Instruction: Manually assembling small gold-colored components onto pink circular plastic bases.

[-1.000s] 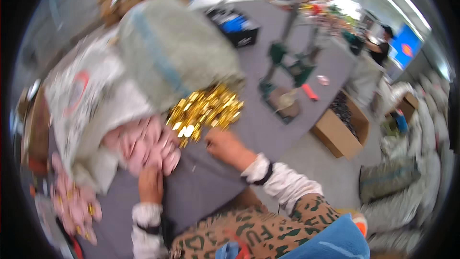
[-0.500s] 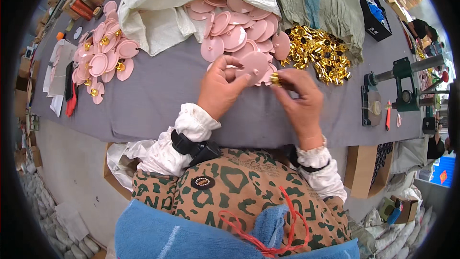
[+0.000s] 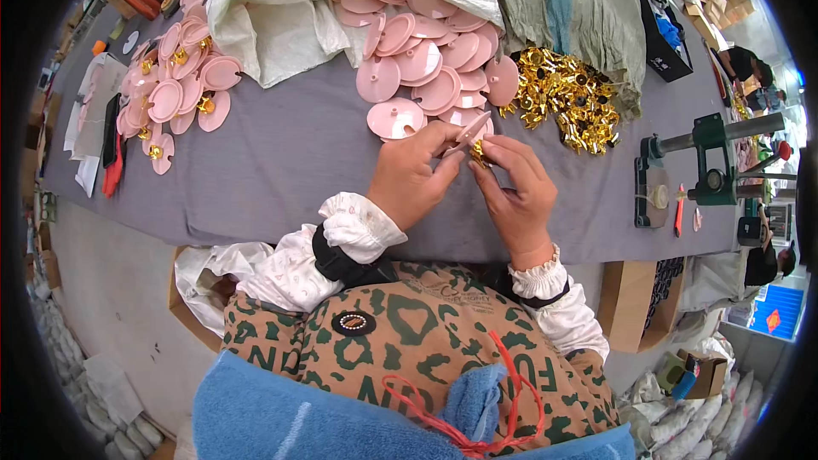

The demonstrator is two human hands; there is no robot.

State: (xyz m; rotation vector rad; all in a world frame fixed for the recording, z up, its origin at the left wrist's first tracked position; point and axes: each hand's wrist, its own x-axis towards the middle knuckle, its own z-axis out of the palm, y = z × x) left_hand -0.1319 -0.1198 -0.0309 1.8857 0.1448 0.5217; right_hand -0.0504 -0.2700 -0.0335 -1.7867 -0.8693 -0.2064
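Between the fingers of my left hand (image 3: 416,172) is a pink plastic disc (image 3: 468,131), tilted nearly edge-on. My right hand (image 3: 516,187) pinches a small shiny gold piece (image 3: 478,152) against or right beside the disc; my fingers hide whether the two touch. Just beyond my hands, a heap of loose pink discs (image 3: 443,85) spills from the mouth of a white woven sack (image 3: 290,0). To its right lies a pile of gold pieces (image 3: 569,95), some showing dark centres. Further left, pink discs with gold pieces on some of them form another pile (image 3: 175,89).
A green woven sack (image 3: 588,8) lies behind the gold pile. On the right stand a green hand press (image 3: 711,158) and a black box (image 3: 663,34) with blue contents. A dark phone-like slab (image 3: 112,129) and a red-handled tool (image 3: 113,172) lie at left on the grey cloth (image 3: 281,170).
My right hand has brought the gold piece in to the disc. The disc has turned from face-up to nearly edge-on in my left hand. The whole view has shifted slightly.
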